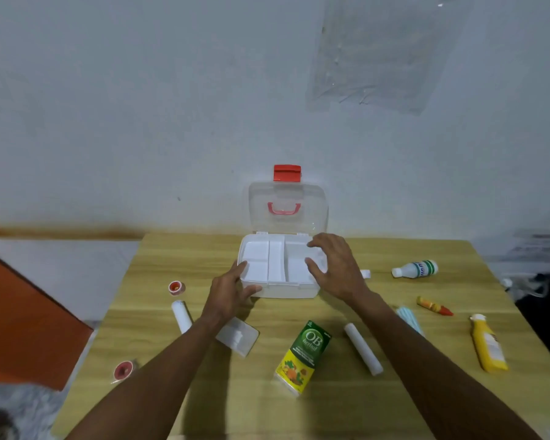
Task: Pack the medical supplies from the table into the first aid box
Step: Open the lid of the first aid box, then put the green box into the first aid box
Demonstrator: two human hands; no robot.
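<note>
The white first aid box (296, 289) stands open at the table's far middle, its clear lid (286, 195) upright with a red latch. A white divided tray (275, 260) fills its top. My left hand (229, 292) grips the box's front left corner, thumb on the front wall and a finger on the rim. My right hand (334, 269) is spread over the tray's right compartment, holding nothing. Around the box lie two white bandage rolls (181, 316) (363, 349), two tape rolls (176, 287) (123, 370), a green-yellow OB herbal carton (302, 358) and a flat white packet (237, 336).
On the right of the wooden table (267, 408) lie a white bottle (415, 269), an orange tube (434, 306), a yellow bottle (488, 343) and a blue face mask (410, 319). A wall stands right behind the box. An orange panel (23, 319) sits off the left edge.
</note>
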